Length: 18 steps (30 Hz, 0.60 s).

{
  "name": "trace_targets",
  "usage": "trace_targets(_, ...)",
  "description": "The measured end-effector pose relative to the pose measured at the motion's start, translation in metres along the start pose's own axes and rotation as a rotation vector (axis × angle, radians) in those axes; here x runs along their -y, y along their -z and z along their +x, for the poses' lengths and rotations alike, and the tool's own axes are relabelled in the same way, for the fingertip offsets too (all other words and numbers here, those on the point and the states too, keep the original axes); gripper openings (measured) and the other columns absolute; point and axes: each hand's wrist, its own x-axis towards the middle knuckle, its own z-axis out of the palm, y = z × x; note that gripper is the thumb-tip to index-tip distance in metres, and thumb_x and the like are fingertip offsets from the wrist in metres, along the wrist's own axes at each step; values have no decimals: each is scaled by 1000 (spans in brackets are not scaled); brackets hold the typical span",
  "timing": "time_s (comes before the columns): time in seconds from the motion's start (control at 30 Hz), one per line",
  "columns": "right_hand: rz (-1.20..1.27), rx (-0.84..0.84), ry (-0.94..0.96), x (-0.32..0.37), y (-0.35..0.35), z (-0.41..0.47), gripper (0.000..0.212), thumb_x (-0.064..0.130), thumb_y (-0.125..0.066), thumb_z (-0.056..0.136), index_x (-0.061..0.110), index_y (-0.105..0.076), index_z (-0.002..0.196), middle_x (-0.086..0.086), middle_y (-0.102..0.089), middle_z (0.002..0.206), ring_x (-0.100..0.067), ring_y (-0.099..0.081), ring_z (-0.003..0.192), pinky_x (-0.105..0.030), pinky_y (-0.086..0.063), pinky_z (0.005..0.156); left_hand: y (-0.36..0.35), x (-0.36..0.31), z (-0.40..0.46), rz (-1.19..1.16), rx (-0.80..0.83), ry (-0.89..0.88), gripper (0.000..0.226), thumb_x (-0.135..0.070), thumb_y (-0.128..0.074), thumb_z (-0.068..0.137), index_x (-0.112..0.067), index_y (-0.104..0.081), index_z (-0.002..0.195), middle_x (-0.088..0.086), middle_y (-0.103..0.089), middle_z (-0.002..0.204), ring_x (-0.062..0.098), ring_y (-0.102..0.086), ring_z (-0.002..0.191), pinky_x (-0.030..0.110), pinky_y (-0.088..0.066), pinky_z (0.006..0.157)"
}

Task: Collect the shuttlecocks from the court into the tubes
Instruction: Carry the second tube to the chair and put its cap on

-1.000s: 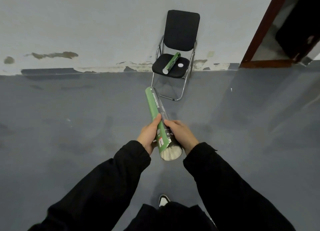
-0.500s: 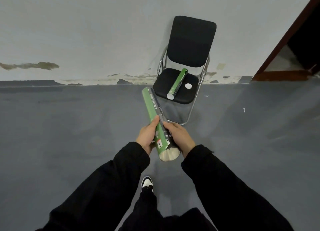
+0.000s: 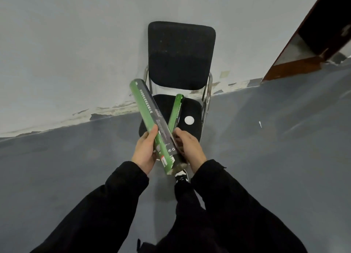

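We've got both hands, left (image 3: 144, 150) and right (image 3: 189, 149), wrapped round the long green cardboard shuttlecock tube (image 3: 152, 119). Keep its open end tipped up, then lay it on the black padded folding chair (image 3: 191, 104) beside the second green tube (image 3: 175, 110).

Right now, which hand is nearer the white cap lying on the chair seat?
Right. The right hand grips the held tube just below and left of the white cap; the left hand sits across that tube, farther away.
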Motion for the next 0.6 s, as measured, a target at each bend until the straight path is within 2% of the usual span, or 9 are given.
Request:
trace_targets(0.07,20,-43,-48,9,3,64,42,50,-56,99,16,-72,117,-9,-76,113,-26,-72,103,-36,-57,89,-8,-6,56,-17,-55,-20,38,-35,-60,102,-11,-63,131,10,-76,116,22,-74,98,37,-60,83)
trace_targets(0.13,46,-72,-119,11,5,130,45,53,-58,94,16,-73,115,-10,-77,111,-31,-70,111,-46,-54,102,-14,-10,115,-49,-128,-16,37,-28,-62,102,-9,-59,133,7,-75,112,19,-73,94,34,-60,75)
trace_targets(0.2,66,-116,-158,10,9,168,37,43,-61,96,12,-74,111,-14,-76,111,-29,-71,107,-47,-53,105,-17,-10,149,-69,-178,-2,36,-23,-63,101,-8,-56,133,2,-73,101,16,-71,85,31,-58,64)
trace_targets(0.27,82,-156,-210,8,15,207,24,30,-61,100,10,-73,106,-17,-75,112,-27,-69,102,-44,-53,102,-18,-10,187,-75,-196,17,39,-20,-64,101,-7,-53,136,2,-71,99,18,-69,86,32,-58,64)
trace_targets(0.37,185,-194,-300,5,23,258,19,28,-66,95,14,-73,104,-14,-76,103,-32,-71,103,-46,-55,97,-17,-12,235,-67,-218,41,45,-21,-65,100,-7,-50,139,10,-68,114,25,-70,100,40,-59,80)
trace_targets(0.47,281,-210,-403,-1,33,297,24,28,-64,97,15,-69,116,-8,-77,108,-25,-71,104,-39,-57,82,-21,-14,271,-96,-173,105,43,-22,-62,102,-8,-50,140,13,-67,123,31,-67,112,49,-57,97)
trace_targets(0.53,264,-215,-440,-9,37,316,25,26,-65,97,12,-69,118,-9,-77,108,-24,-72,101,-35,-56,75,-22,-12,292,-102,-171,143,38,-20,-59,103,-11,-51,139,13,-67,127,29,-68,115,48,-57,98)
trace_targets(0.6,245,-215,-469,-17,41,331,21,21,-66,96,8,-68,113,-9,-76,98,-22,-73,89,-31,-58,68,-24,-7,307,-96,-156,165,39,-18,-58,103,-9,-50,140,14,-68,127,28,-70,112,45,-59,93)
